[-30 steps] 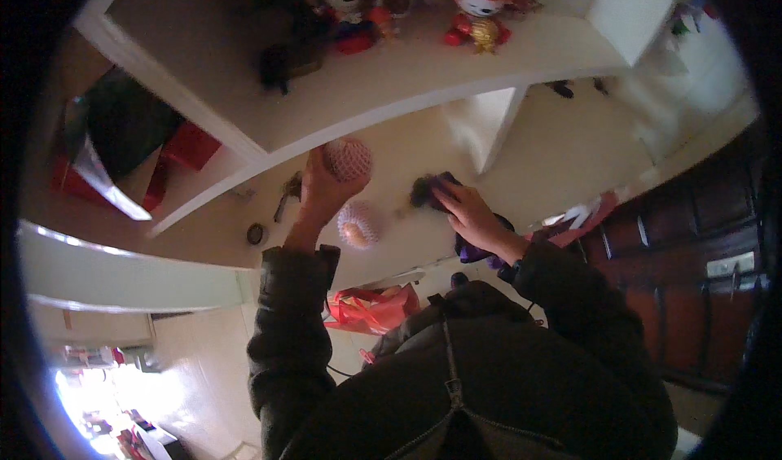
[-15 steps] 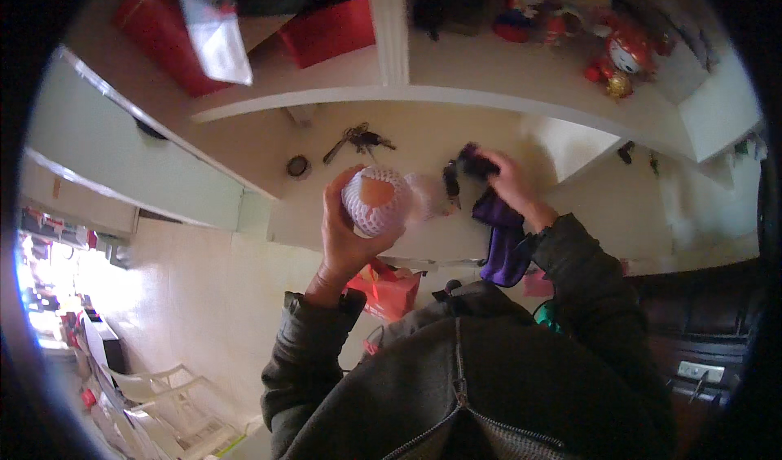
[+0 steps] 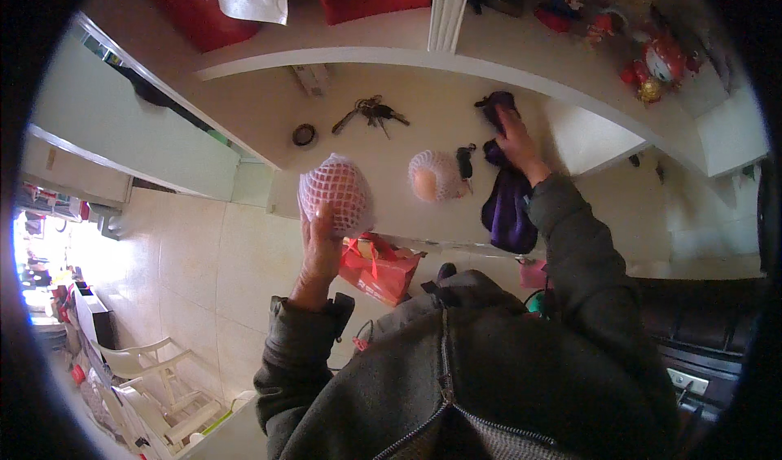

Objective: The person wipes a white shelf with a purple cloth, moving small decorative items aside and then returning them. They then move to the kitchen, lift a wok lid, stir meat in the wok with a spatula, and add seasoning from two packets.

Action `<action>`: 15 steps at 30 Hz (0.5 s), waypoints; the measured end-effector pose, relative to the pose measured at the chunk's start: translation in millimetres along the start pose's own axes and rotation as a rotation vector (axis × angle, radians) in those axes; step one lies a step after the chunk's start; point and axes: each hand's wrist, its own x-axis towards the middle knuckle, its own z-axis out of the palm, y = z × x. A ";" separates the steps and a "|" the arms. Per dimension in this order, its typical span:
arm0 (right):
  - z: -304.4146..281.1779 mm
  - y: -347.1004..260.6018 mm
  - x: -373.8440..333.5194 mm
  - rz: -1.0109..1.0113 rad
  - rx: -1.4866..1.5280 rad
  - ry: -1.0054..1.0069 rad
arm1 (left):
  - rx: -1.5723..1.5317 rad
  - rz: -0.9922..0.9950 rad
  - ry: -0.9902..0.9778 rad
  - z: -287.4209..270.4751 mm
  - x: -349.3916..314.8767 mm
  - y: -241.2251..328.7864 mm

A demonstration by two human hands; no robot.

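**Fruit lifted off the counter, cloth pressed down**

My left hand now grasps a netted fruit, raised over the counter's near edge; half a second ago it sat higher, mid-counter. Right of it a second netted fruit lies alone, keys beyond. My right hand has moved onto the purple cloth, fingers flat on it, not clenched.

The left hand holds a round fruit in pink foam netting at the front edge of a cream counter. The right hand presses on a dark purple cloth. Between them a second netted fruit lies near a bunch of keys.
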 end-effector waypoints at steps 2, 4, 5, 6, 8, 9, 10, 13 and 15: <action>-11.2 -22.8 -21.3 -0.003 0.097 -0.057 | -0.016 -0.058 0.026 -5.8 -2.9 -4.2; -25.7 -45.1 -41.6 0.017 0.077 -0.075 | 0.082 -0.008 -0.052 -9.8 -4.2 -5.4; -32.9 -54.6 -50.9 0.075 0.059 -0.099 | 0.132 0.007 -0.078 -10.9 -5.5 -5.8; -39.1 -63.3 -60.2 0.126 0.043 -0.116 | 0.162 0.017 -0.088 -11.5 -6.5 -6.2; -46.7 -79.7 -78.2 0.115 0.038 -0.078 | 0.220 0.025 -0.090 -12.6 -7.9 -5.6; -48.6 -86.2 -84.9 0.148 0.023 -0.083 | 0.249 0.029 -0.079 -12.9 -8.6 -4.8; -51.5 -90.5 -91.3 0.227 -0.004 -0.116 | 0.269 0.035 -0.074 -13.2 -9.4 -3.8; -60.6 -92.3 -105.2 0.165 0.053 -0.234 | 0.297 0.018 -0.090 -13.1 -9.1 0.8; -64.1 -83.6 -103.9 0.087 0.067 -0.318 | 0.333 0.004 -0.100 -10.7 -6.8 4.3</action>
